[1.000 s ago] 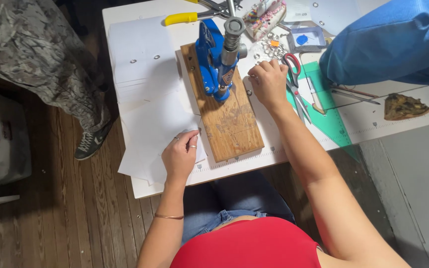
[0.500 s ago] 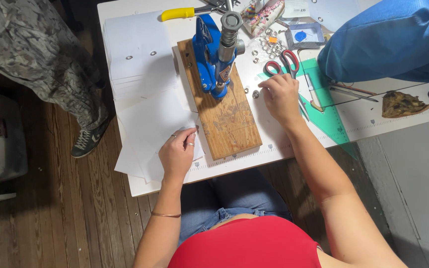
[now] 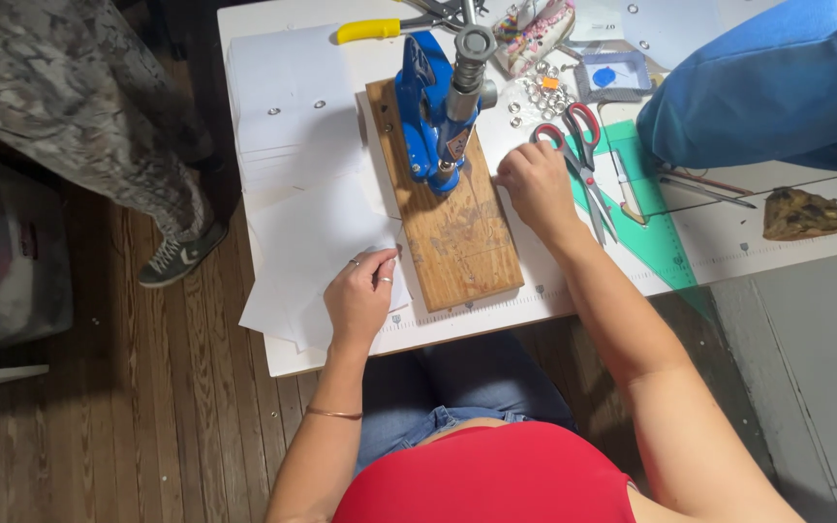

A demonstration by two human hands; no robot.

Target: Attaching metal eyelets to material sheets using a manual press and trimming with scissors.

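A blue hand press stands on a wooden board on the white table. My left hand lies on loose white paper sheets just left of the board, its fingertips pinching a sheet's edge. My right hand rests at the board's right edge with curled fingers, fingertips down beside the press base. Whether it pinches anything small is hidden. Red-handled scissors lie right next to it, and a small pile of metal eyelets sits just beyond.
A stack of white sheets with eyelets lies left of the press. A green cutting mat, a yellow-handled tool and a brown scrap are on the table. Another person's blue sleeve leans in at the right; a person in camouflage trousers stands left.
My right hand has come back from the eyelet pile and scissors to the board's right edge. My left hand has stayed on the paper.
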